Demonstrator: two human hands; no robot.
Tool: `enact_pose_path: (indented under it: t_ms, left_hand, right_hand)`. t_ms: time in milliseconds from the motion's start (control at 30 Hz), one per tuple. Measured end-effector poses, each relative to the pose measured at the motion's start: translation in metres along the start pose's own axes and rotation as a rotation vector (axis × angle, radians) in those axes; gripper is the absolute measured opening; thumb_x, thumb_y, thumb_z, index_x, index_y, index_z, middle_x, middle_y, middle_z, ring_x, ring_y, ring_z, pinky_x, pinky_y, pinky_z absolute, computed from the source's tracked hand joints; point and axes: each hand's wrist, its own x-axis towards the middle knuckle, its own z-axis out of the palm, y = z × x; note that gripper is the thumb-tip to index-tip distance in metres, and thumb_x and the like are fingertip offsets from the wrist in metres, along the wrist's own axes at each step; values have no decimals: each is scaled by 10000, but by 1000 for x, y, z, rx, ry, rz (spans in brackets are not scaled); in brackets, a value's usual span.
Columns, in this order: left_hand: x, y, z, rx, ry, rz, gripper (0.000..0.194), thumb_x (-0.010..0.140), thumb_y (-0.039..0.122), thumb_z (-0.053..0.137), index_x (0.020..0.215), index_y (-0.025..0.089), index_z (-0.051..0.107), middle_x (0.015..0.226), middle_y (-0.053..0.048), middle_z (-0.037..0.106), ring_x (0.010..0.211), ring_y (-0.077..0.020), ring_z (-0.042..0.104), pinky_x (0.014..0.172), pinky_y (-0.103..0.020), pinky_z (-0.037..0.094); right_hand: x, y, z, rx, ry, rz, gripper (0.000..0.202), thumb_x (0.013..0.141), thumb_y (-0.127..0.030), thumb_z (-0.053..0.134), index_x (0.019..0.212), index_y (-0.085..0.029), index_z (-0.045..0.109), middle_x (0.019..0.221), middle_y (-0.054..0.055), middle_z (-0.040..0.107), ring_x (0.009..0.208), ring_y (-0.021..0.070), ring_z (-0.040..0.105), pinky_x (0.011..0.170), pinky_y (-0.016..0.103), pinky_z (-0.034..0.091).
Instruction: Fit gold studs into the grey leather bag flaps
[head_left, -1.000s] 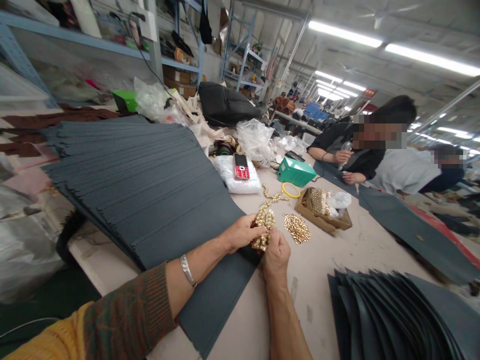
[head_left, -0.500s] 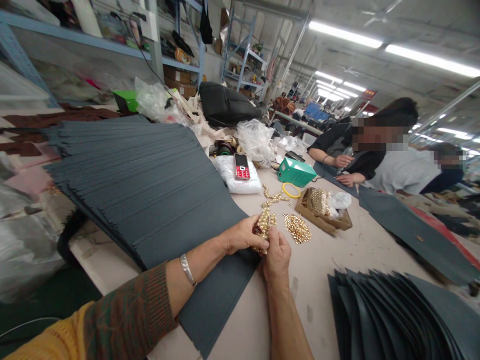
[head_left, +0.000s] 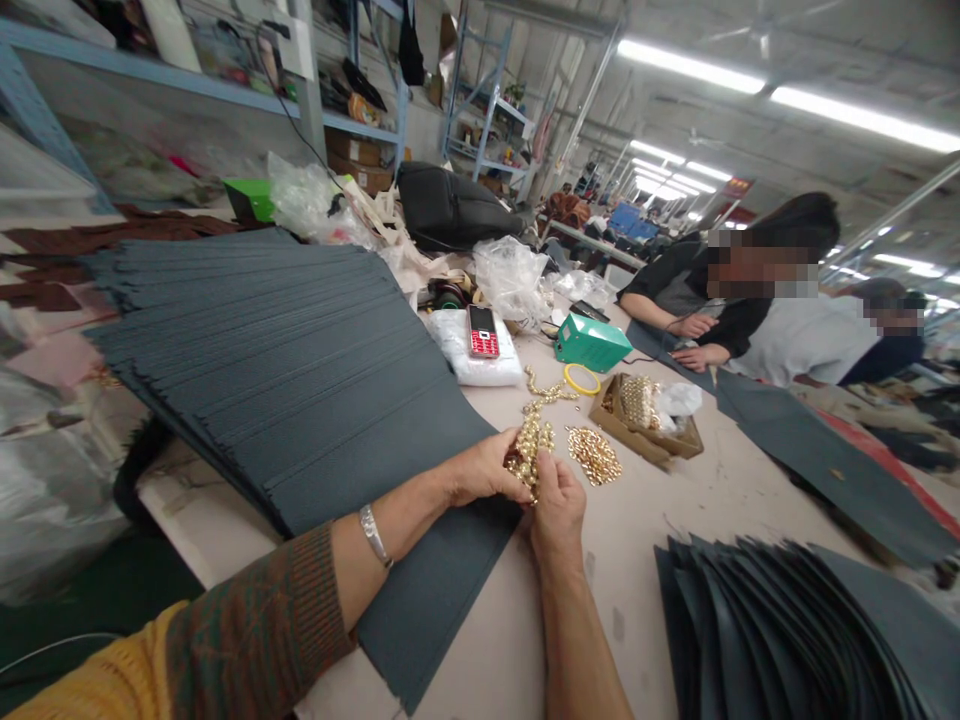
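Note:
Gold-coloured chain (head_left: 531,445) is bunched between my two hands, and part of it trails away over the table. My left hand (head_left: 491,470), below a silver bracelet, is closed round the bunch from the left. On the right side my right hand (head_left: 559,495) pinches the same chain with bent fingers. Just right of them lies a flat pile of gold pieces (head_left: 595,456). Beyond it are a yellow ring (head_left: 582,379) and a cardboard box (head_left: 649,440) with more gold chain and a plastic bag. Dark sheets (head_left: 322,380) are fanned out beneath my left forearm.
A red phone (head_left: 483,332) rests on a white packet (head_left: 450,350), near a green box (head_left: 592,343). Another stack of dark sheets (head_left: 780,630) is at the lower right. Across the table a person (head_left: 697,290) bends over dark material.
My right hand has shifted slightly to the right, and more of the gold bunch shows between my hands. The other person's hand has moved a little lower.

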Motion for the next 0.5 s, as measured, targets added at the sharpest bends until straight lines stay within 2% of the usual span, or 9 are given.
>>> enact_pose_path:
  t_ms: [200, 367, 500]
  left_hand:
    - [1, 0, -1, -46, -4, -24, 630, 472, 48, 769, 1047, 132, 527, 842, -13, 588, 639, -134, 560, 561, -253, 471]
    - [1, 1, -2, -43, 29, -5, 663, 450, -4, 759, 1056, 139, 529, 860, -10, 599, 686, -131, 564, 582, -227, 467]
    - [0, 3, -3, -94, -35, -32, 598, 477, 18, 752, 1024, 147, 546, 861, -14, 607, 706, -134, 572, 601, -228, 473]
  right_hand:
    - [0, -2, -1, 94, -33, 57, 344, 755, -490, 695, 783, -153, 633, 673, 0, 657, 564, 129, 558, 520, 235, 440]
    - [0, -8, -6, 140, -204, 143, 344, 702, -366, 780, 942, -155, 654, 875, 41, 701, 705, 144, 616, 628, 241, 488]
    - [-2, -18, -12, 187, -298, 211, 311, 689, -320, 796, 917, -156, 663, 791, 12, 682, 587, 97, 565, 528, 191, 452]
